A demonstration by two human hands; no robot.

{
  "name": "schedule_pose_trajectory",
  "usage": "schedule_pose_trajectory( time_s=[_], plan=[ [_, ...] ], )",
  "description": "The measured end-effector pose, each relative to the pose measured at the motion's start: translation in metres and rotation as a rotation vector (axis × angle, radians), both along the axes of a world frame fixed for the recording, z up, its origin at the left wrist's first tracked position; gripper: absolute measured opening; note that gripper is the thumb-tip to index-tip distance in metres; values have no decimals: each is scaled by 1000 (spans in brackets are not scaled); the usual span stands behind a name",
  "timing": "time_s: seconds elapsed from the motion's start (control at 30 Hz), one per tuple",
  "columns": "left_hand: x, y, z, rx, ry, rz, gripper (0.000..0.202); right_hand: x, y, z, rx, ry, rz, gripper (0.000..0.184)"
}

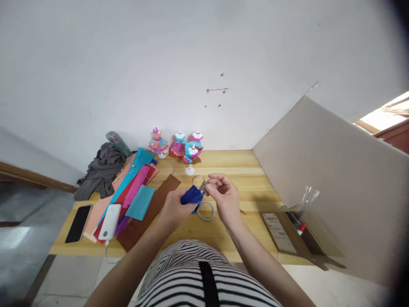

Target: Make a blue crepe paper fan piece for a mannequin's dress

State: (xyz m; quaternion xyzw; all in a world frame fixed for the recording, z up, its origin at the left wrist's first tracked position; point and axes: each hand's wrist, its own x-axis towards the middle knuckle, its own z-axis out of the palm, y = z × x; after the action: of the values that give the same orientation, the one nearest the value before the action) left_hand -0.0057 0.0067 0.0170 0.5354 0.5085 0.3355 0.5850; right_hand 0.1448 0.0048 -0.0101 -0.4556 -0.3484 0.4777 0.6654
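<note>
My left hand (174, 209) is closed around a folded piece of dark blue crepe paper (192, 195), held above the middle of the table. Just to its right, my right hand (223, 194) has its thumb and fingertips pinched together near the paper's edge. Whatever is in that pinch is too small to make out. Between the hands, a pair of blue-handled scissors (202, 186) shows in part behind the paper. Beneath them on the wood lies a roll of clear tape (206, 211). A thin ring (198, 181) shows just beyond the paper.
Several small dress forms in ruffled paper (178, 146) stand by the wall. Coloured paper sheets (140, 202), a power bank (110, 221), a phone (78, 224), a striped cloth (104, 170) and a bottle (118, 143) lie left. An open cardboard box (281, 234) sits right, beside a tall panel (322, 170).
</note>
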Motion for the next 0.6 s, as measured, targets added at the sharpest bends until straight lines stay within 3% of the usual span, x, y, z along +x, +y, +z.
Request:
schedule_pose_trajectory(
  time_s=[0.1, 0.27, 0.43, 0.6],
  plan=[
    [-3, 0, -1, 44, 75, -75, 9, 9, 2, -4, -48, -198, 50, 27],
    [-12, 5, -14, 65, 193, -159, 11, 30, 0, -22, -153, -404, 101, 39],
    [-16, 10, -26, -94, 37, -155, 15, 69, 0, -64, -263, -578, -87, 49],
    [-10, 13, -21, -144, -56, -47, 21, 95, -8, -112, -437, -763, -142, 44]
  ],
)
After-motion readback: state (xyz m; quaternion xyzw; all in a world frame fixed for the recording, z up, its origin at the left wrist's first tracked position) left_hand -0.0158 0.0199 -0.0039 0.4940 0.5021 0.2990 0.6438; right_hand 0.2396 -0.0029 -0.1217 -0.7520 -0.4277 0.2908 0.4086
